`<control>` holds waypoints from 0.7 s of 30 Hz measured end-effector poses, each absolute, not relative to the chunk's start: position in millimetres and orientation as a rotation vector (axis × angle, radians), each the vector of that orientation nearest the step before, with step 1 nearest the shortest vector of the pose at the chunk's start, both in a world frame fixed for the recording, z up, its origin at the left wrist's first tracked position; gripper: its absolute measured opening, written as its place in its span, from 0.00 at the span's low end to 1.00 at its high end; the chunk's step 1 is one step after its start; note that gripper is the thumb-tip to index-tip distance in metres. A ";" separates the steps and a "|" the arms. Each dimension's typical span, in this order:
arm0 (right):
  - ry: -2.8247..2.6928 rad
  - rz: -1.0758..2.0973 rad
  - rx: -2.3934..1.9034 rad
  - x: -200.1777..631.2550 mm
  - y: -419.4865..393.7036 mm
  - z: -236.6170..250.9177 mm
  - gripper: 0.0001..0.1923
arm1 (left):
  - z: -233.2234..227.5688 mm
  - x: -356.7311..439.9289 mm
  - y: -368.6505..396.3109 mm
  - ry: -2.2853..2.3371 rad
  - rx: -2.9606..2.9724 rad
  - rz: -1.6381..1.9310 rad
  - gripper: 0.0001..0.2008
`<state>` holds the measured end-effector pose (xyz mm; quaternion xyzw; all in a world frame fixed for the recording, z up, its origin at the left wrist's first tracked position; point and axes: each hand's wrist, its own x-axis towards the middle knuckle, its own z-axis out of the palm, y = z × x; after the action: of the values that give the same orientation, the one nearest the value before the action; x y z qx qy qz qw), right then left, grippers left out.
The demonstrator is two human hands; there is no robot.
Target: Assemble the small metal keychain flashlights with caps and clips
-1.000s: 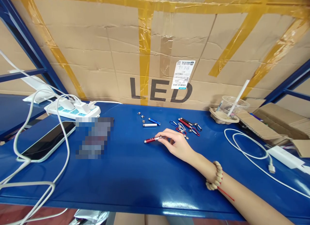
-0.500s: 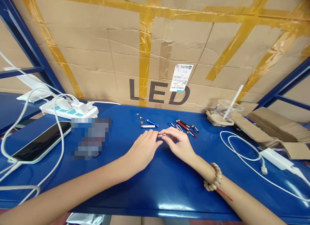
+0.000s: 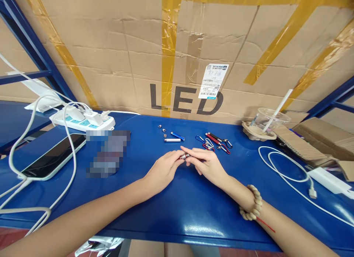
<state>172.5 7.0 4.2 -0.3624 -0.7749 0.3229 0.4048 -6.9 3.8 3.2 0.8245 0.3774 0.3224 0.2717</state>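
Torch (image 3: 184, 156) pinched at both ends, just above surface (image 3: 171, 201), mid-bench. Left hand (image 3: 163, 171) fingers pressed on one end, right hand (image 3: 208, 165) fingers on other. Tip: keep grip snug, twist gently, stay low over surface. Loose bits (image 3: 162, 128), spare torches (image 3: 173, 138), clips (image 3: 214, 141) further back.

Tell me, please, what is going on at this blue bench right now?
A person holds a small red pen-shaped light between the left hand and right hand, low over the blue bench. Behind the hands lie a silver tube, a blue tube and a cluster of clips.
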 end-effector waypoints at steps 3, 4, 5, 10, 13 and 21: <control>-1.995 0.739 -0.915 170.9 5.4 1.6 0.19 | 1.8 -7.1 3.3 1.038 2.209 0.880 0.10; -2.009 0.705 -0.929 170.4 4.8 0.9 0.20 | 2.0 -6.8 2.9 1.051 2.200 0.879 0.10; -2.023 0.672 -0.945 169.9 4.1 0.2 0.20 | 2.5 -6.6 2.5 1.064 2.187 0.876 0.11; -2.086 0.640 -0.970 168.7 1.4 -0.1 0.23 | 4.2 -5.7 1.8 1.119 2.119 0.867 0.13; -2.067 0.666 -0.982 168.1 0.7 3.6 0.22 | 3.1 -6.0 2.8 1.124 2.148 0.934 0.13; -2.064 0.735 -0.992 167.9 3.7 11.7 0.21 | 3.4 -6.4 6.9 1.191 2.184 0.986 0.12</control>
<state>167.9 3.7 11.7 -0.3847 -0.8007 0.2850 0.3602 -6.4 6.9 3.4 0.7940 0.4332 0.3586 0.2308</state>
